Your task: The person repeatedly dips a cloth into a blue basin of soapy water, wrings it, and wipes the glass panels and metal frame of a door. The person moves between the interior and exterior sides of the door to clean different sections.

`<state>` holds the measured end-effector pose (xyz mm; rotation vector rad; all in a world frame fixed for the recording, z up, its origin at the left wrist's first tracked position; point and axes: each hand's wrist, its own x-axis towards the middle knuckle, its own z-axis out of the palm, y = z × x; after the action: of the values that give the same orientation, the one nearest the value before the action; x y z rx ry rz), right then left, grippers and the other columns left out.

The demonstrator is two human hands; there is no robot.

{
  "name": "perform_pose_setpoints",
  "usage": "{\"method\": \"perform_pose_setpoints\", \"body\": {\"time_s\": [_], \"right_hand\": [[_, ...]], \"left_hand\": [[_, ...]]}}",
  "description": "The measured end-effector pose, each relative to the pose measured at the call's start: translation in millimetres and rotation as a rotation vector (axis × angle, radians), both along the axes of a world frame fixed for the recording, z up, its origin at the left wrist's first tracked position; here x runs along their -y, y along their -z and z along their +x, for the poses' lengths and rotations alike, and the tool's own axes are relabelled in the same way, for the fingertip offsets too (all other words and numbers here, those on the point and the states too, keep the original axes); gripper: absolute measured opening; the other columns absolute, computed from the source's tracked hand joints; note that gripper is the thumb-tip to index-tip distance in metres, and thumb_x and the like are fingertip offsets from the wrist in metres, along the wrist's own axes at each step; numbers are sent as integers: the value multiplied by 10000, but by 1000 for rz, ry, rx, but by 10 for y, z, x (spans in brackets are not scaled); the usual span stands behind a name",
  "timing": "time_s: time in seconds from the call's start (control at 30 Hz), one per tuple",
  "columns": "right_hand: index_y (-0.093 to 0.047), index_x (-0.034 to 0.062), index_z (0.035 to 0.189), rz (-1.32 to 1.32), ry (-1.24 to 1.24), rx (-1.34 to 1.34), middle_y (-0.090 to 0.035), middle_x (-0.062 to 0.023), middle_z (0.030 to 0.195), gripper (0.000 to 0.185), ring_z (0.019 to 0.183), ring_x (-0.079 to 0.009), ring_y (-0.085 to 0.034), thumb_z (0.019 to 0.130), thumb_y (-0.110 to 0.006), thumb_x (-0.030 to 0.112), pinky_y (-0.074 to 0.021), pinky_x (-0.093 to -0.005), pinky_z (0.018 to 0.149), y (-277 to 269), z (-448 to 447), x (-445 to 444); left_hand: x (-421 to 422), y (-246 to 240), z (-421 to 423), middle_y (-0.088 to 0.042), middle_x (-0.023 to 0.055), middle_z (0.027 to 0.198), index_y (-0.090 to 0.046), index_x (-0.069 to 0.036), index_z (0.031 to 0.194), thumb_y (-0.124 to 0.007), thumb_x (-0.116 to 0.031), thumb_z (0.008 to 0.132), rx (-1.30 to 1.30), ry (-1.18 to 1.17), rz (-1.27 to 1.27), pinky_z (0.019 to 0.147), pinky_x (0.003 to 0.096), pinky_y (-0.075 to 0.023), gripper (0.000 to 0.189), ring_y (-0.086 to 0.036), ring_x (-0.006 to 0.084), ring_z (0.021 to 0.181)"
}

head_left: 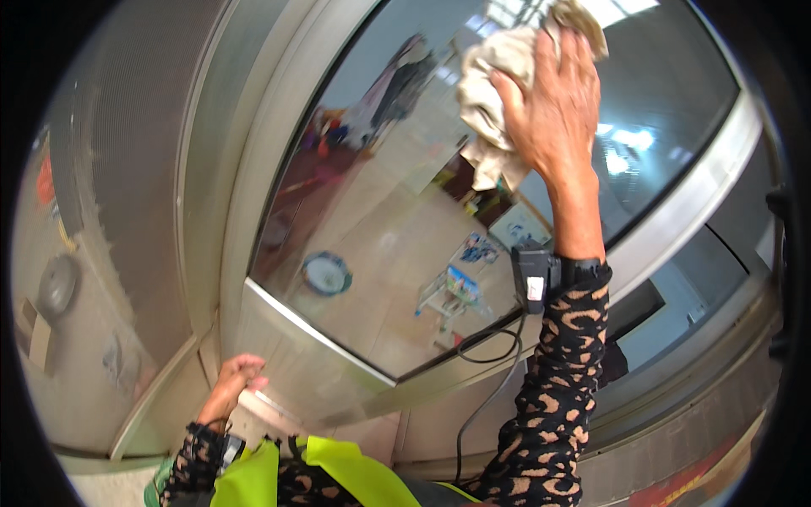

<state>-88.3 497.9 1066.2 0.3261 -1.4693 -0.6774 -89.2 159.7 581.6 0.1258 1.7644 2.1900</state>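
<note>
A crumpled cream cloth [497, 82] lies under my right hand [561, 108], which presses it flat against the glass pane [393, 234] of a metal-framed door, near the upper part of the view. The cloth bunches out to the left of the fingers and above them. A black device with a cable is strapped at my right wrist. My left hand [237, 380] is low on the left, beside the door's lower metal panel [304, 348], with its fingers curled; no object shows in it.
Through the glass appear a basin [327, 274] on the tiled floor, a small stool [443, 298] and hanging clothes [405, 82]. A ribbed translucent panel [139, 127] stands at the left. The black cable [488, 399] hangs beside my right forearm.
</note>
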Motion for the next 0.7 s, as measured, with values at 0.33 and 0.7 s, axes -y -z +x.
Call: {"method": "perform_pose_setpoints", "body": {"time_s": [0.33,0.7], "right_hand": [[-621,65,905,393,-518,1010,-599,-105,1051,196,1042,-256,-534,734,-621,160,-420,-406,883,2483,-1146,1084],[-503,-11,1277,169,-194,358,-451,-184,1381,545,1317,-341,-372,797,-605,225,-274,-481,1080,1880,-1524,1644]], "left_hand": [[412,385,128,-644,89,1036,-614,-5,1073,-578,-149,883,118,38,-138,686,306,-548,241,-677,189,828],[1531,935,401,-660,61,1030,-624,-37,1066,-542,-133,909,315,-362,-161,644,277,-508,202,-663,160,766]]}}
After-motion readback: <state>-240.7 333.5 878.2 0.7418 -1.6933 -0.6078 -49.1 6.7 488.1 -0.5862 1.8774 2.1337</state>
